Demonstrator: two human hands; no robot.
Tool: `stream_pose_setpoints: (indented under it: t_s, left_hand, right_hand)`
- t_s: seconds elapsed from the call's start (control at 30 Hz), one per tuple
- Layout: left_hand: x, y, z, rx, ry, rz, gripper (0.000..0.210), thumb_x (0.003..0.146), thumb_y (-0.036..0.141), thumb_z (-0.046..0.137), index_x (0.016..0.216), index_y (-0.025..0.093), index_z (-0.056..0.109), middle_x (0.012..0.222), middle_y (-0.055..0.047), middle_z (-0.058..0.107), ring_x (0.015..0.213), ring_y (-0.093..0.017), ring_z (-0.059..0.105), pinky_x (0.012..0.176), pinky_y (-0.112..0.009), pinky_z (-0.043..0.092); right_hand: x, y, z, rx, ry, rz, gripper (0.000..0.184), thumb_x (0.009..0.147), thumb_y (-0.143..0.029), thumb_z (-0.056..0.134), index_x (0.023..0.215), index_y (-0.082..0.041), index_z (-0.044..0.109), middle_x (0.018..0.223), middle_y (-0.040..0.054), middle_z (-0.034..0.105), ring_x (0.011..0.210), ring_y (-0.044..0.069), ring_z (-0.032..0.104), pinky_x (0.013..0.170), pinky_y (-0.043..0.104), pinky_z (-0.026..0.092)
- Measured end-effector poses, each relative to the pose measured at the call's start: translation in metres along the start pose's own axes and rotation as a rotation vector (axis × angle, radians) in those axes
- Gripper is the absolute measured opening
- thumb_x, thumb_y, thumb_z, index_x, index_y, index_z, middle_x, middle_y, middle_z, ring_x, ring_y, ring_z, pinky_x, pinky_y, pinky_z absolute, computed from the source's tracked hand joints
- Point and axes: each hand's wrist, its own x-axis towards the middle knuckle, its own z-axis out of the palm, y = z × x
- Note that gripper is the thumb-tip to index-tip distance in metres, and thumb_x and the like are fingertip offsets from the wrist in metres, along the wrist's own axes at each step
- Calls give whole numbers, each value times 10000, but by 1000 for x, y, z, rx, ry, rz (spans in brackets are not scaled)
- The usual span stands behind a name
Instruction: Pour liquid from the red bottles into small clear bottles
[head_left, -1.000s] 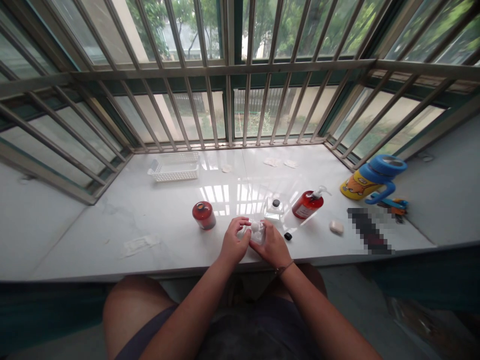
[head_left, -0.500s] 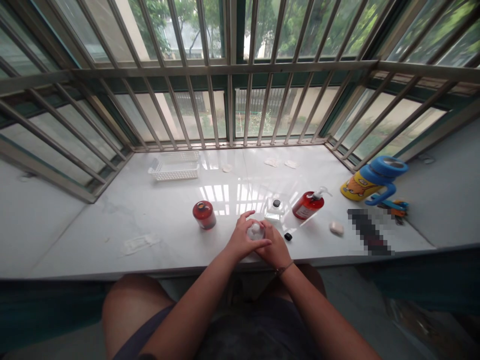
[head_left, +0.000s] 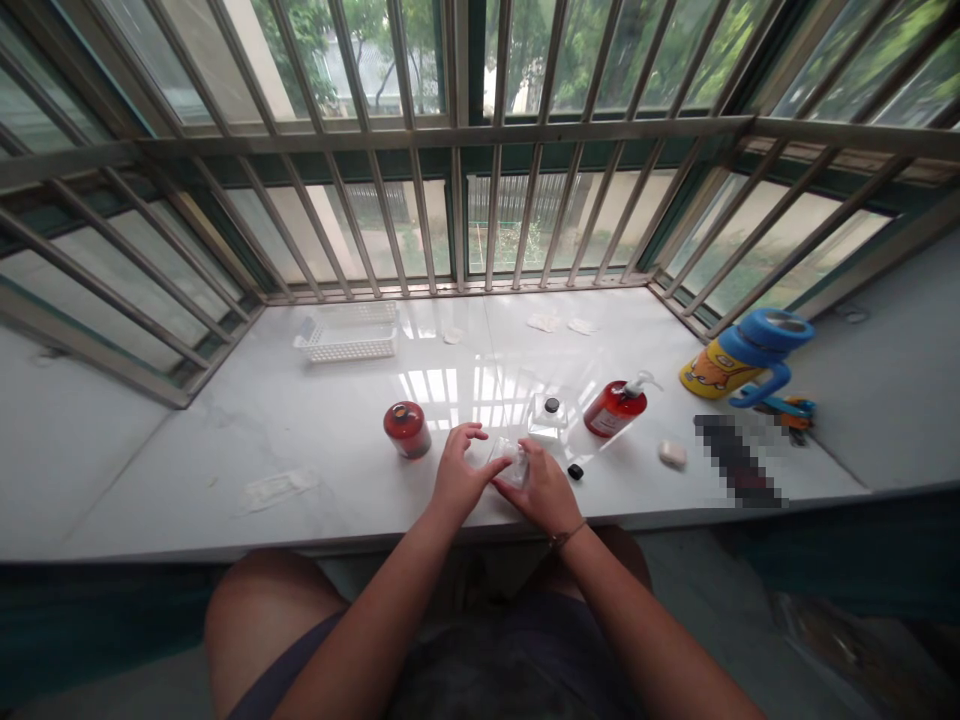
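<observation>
My right hand [head_left: 546, 490] is closed around a small clear, shiny object [head_left: 512, 462], perhaps plastic, whose exact kind I cannot make out. Beside it, my left hand [head_left: 459, 478] has its fingers apart, with the thumb tip reaching to the clear object's near side. Just behind my right hand stands a clear square bottle [head_left: 547, 425] with a black top. A small black cap [head_left: 575, 472] lies to the right of that hand. To the left of my left hand is a red bottle [head_left: 407, 430] without a pump, its neck bare.
On the white marble-like counter [head_left: 172, 450] stand a red pump bottle [head_left: 615, 408] and a blue-and-yellow flask [head_left: 739, 358]. A pinkish-white bar [head_left: 672, 454] lies nearby. A white perforated basket [head_left: 349, 335] sits at the back left. Metal window bars [head_left: 450, 220] close off the rear.
My left hand has moved left and opened away from the clear object, which it was cupping together with my right hand. The right hand still holds it, now tilted differently.
</observation>
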Motion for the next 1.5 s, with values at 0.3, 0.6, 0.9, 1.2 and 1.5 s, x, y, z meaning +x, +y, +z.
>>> stream_pose_setpoints:
  t_s: [0.3,0.6,0.9,1.2,1.5]
  left_hand:
    - [-8,18,-6,70,-33,121,74,962,258,677,1005,235,734,1277,-90,675,1260,-259,661,1139,-478,532]
    - [-7,23,0,45,-110,139,207,898,219,739,1103,240,756,1334,-109,655,1308,-286,641,1191,-525,493]
    - [2,23,7,95,-286,98,524,696,276,974,1170,244,752,1425,-122,604,1397,-342,567,1229,-562,451]
    - [13,20,18,82,-229,98,406,699,309,993,1019,230,756,1352,-117,649,1320,-329,619,1175,-549,486]
    - [12,16,8,23,-192,109,239,791,289,924,991,249,799,1378,-103,667,1335,-312,622,1187,-549,476]
  right_hand:
    - [2,-2,-2,6,-8,-8,690,937,-644,717,1406,-193,487,1206,164,716,1018,329,743,875,497,651]
    - [1,-1,-1,1,-4,-4,640,945,-569,707,1402,-185,475,1192,172,717,1007,335,742,864,504,653]
    - [0,1,2,13,-2,3,606,898,-450,716,1391,-196,471,1192,166,714,976,332,735,832,502,651]
    - [-2,4,3,26,-34,23,641,870,-419,741,1412,-191,485,1235,166,700,1032,332,723,888,507,640]
    - [0,2,1,23,-22,10,661,912,-536,739,1417,-198,478,1261,179,706,1039,336,733,893,513,641]
